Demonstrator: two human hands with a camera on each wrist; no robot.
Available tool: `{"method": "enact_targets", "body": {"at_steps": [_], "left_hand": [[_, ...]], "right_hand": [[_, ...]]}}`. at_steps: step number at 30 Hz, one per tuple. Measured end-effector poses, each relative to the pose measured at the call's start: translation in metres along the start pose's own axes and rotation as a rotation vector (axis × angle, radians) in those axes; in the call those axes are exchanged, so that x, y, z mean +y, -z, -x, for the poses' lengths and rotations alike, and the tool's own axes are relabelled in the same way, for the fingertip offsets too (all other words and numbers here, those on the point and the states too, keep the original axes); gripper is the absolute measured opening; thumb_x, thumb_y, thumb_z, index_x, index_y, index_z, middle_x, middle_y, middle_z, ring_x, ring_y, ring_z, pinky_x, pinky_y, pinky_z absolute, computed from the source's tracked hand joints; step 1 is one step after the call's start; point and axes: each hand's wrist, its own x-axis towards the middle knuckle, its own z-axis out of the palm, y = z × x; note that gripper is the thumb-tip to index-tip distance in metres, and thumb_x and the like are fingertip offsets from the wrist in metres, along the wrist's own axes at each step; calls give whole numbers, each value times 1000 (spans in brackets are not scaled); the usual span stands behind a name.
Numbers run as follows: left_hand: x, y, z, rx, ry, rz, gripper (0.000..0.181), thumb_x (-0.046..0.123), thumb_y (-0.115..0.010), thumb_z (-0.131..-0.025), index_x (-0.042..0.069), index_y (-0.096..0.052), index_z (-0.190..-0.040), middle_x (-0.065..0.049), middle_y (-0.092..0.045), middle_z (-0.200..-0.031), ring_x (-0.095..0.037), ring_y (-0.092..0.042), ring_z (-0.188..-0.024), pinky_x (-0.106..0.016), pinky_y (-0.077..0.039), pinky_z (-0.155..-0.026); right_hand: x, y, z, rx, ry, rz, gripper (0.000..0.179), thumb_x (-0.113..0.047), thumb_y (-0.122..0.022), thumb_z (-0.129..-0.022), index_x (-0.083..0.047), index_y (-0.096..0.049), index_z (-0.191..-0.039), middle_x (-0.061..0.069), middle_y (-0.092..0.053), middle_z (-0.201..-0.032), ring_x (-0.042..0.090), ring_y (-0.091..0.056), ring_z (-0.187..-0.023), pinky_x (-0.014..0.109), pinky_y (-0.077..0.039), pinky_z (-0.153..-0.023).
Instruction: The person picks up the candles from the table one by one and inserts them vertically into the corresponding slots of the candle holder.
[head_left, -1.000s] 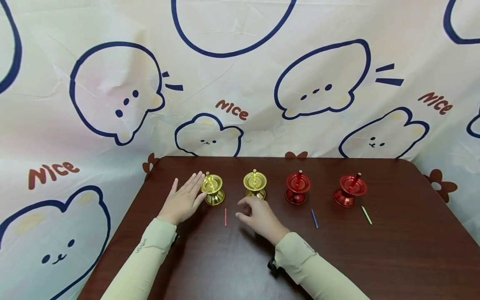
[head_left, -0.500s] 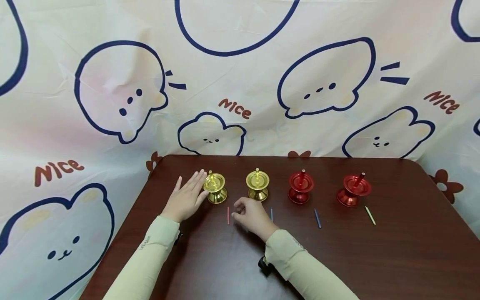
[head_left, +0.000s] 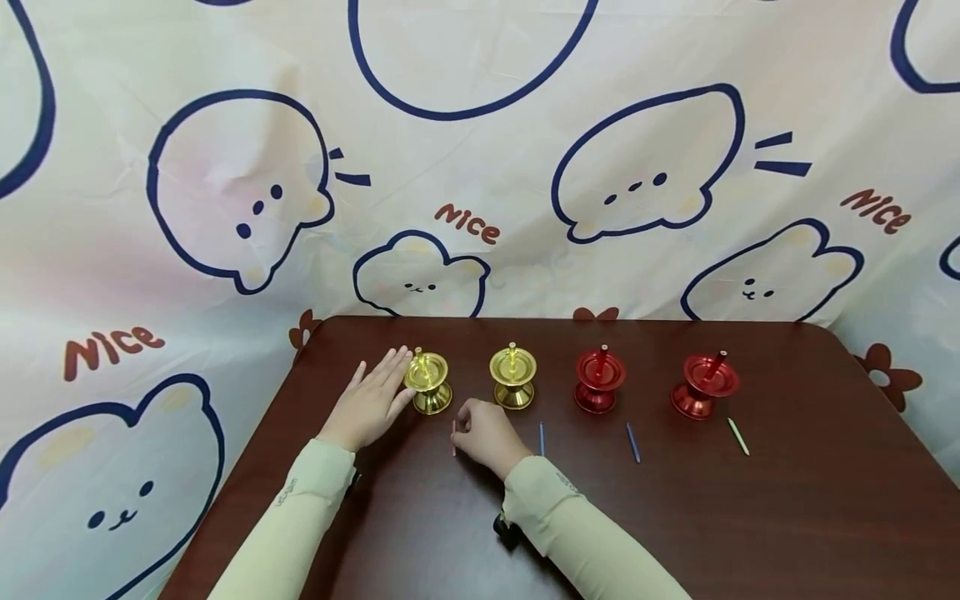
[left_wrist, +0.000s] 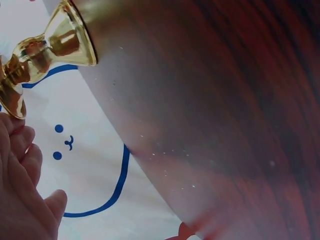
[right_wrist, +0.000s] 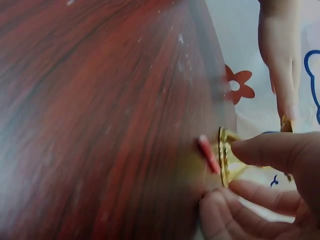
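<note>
Beside the leftmost gold candle holder (head_left: pixel 432 402), my left hand (head_left: pixel 367 408) is held flat with straight fingers, its fingertips right at the holder's dish rim. The left wrist view shows the same gold holder (left_wrist: pixel 60 42) just past the fingertips. My right hand (head_left: pixel 487 433) is low over the table at a thin red stick (right_wrist: pixel 209 156) with a pale tip. In the right wrist view its thumb (right_wrist: pixel 270 151) and fingers are bent and spread apart, with the stick lying beyond the gap. From the head view, the hand partly hides this stick.
A second gold holder (head_left: pixel 513 396) and two red holders, one (head_left: pixel 596 398) nearer and one (head_left: pixel 693 402) farther right, continue the row. Before them lie a light blue stick (head_left: pixel 542 440), a dark blue stick (head_left: pixel 633 442) and a green stick (head_left: pixel 738 437). A patterned cloth (head_left: pixel 525 167) hangs behind the table.
My right hand has moved left from in front of the second gold holder to the red stick, uncovering the light blue stick. My left hand stays at the leftmost holder.
</note>
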Motion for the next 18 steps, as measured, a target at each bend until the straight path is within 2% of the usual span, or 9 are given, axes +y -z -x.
{"method": "enact_targets", "body": {"at_steps": [3,10,14,18], "left_hand": [[-1,-2,0,1,-4,4,65,39,-47,-108,6,-29,-160,-11,-26,-166,-29,-21,-154,-61,-15,-121],[-2,-5,-1,2,-1,19,66,39,-48,-107,8,-27,-161,-11,-24,-167,-28,-20,-154,-60,-14,-121],[-3,-8,0,14,2,29,65,39,-48,-107,8,-28,-161,-9,-25,-166,-27,-20,-154,-60,-14,-121],[-3,-11,0,26,-15,29,65,40,-47,-108,8,-28,-161,-10,-26,-166,-27,-20,-154,-60,-16,-121]], "right_hand": [[-5,-2,-1,11,-36,42,13,-7,-76,-86,-2,-64,-86,2,-61,-72,12,-55,-64,29,-49,-63],[-11,-9,-6,72,-50,134,34,-11,-78,-81,-12,-61,-52,-3,-53,-51,17,-53,-62,30,-49,-67],[-12,-12,-6,60,-91,157,40,-14,-78,-83,-14,-57,-49,-1,-51,-52,18,-53,-61,32,-50,-67],[-14,-15,-6,48,-130,186,45,-15,-77,-86,-14,-53,-47,-3,-49,-44,15,-52,-49,29,-48,-58]]}}
